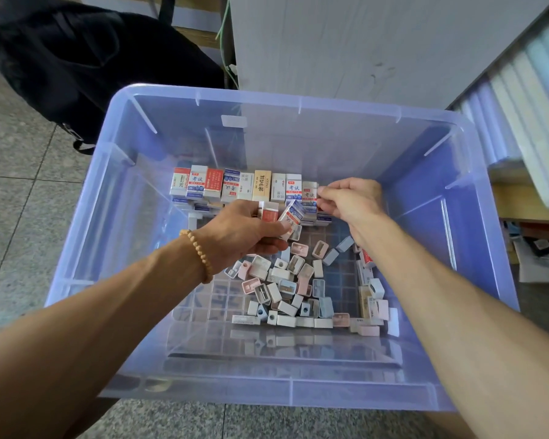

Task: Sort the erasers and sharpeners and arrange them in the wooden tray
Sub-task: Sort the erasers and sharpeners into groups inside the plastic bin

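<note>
Left hand [244, 232] gripping tilted eraser [291, 217]

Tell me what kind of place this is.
Probably an office or stockroom: a plastic bin of boxed erasers sits on a speckled tile floor, beside a white cabinet and stacked paper.

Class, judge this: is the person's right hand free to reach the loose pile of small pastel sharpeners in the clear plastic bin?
Probably yes: the right hand hovers above the sharpener pile, and nothing covers it.

Bin [495, 248] translucent lavender; erasers [241, 185] white-red-blue; sharpeners [286, 286] pastel pink, white, blue.
</note>
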`<state>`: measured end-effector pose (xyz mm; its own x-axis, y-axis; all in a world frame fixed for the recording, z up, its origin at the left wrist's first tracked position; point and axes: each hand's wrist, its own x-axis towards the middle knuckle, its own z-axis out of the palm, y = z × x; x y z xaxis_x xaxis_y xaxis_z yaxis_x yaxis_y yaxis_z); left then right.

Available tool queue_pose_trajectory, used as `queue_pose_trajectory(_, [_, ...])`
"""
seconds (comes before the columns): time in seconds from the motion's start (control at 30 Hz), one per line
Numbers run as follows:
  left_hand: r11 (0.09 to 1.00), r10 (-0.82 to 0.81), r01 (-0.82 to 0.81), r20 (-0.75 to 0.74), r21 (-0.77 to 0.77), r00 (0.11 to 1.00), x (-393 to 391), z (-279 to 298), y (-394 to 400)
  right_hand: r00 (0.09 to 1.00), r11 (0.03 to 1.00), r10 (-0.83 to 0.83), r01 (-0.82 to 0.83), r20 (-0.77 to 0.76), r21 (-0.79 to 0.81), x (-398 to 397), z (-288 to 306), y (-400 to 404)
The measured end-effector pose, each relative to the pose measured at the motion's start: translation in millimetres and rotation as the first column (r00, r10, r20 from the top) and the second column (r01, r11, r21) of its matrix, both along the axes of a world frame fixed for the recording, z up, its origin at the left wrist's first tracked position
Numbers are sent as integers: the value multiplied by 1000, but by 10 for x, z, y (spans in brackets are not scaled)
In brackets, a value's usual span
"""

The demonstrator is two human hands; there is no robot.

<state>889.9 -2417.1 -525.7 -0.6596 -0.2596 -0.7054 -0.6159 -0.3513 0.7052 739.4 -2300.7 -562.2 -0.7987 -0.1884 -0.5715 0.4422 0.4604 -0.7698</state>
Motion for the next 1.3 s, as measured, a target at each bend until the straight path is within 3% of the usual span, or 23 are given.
queue_pose_trajectory(0.1, [999,31,-31,-2,27,1000,-3,-20,-5,998,999,-52,52,-33,4,-12,79,12])
queue_pose_trajectory(0.2, [997,55,-53,-28,53,998,-32,-13,-7,984,988,105,-87,-143,124,41,248,39])
queue_pose_trajectory(0.3, [994,66,-60,-63,92,996,-57,37,12,936,937,348,-347,50,-28,216,403,71])
queue_pose_trajectory(0.37, [992,73,-65,-72,111,995,-77,77,47,887,894,444,-428,128,-137,297,433,112])
queue_pose_trajectory(0.47, [989,91,-82,-66,126,994,-118,134,115,930,926,344,-313,132,-210,221,437,168])
queue_pose_trajectory(0.57, [977,161,-154,-39,148,986,-162,169,141,990,991,134,-133,45,-26,-30,350,269])
queue_pose_trajectory(0.63, [973,189,-183,-26,142,982,-172,180,124,986,976,155,-144,-56,162,-127,221,312])
queue_pose_trajectory(0.7, [979,180,-177,-16,106,984,-170,170,89,971,953,211,-178,-115,245,-130,110,272])
queue_pose_trajectory(0.9, [988,-27,28,10,-155,1000,-90,85,36,958,952,175,-105,-227,287,-177,-175,93])
queue_pose_trajectory(1.03, [970,-39,49,48,-238,998,-82,75,21,927,920,273,-174,-257,350,-122,-167,125])
queue_pose_trajectory(1.13, [975,-22,32,50,-220,999,-94,65,25,886,910,294,-144,-359,389,-52,-50,134])
queue_pose_trajectory(1.23, [985,1,3,22,-171,1000,-101,62,41,906,945,315,-271,-284,182,105,223,87])
queue_pose_trajectory(1.3, [986,-17,16,-5,-164,1000,-116,76,60,856,881,473,-451,-208,145,236,378,79])
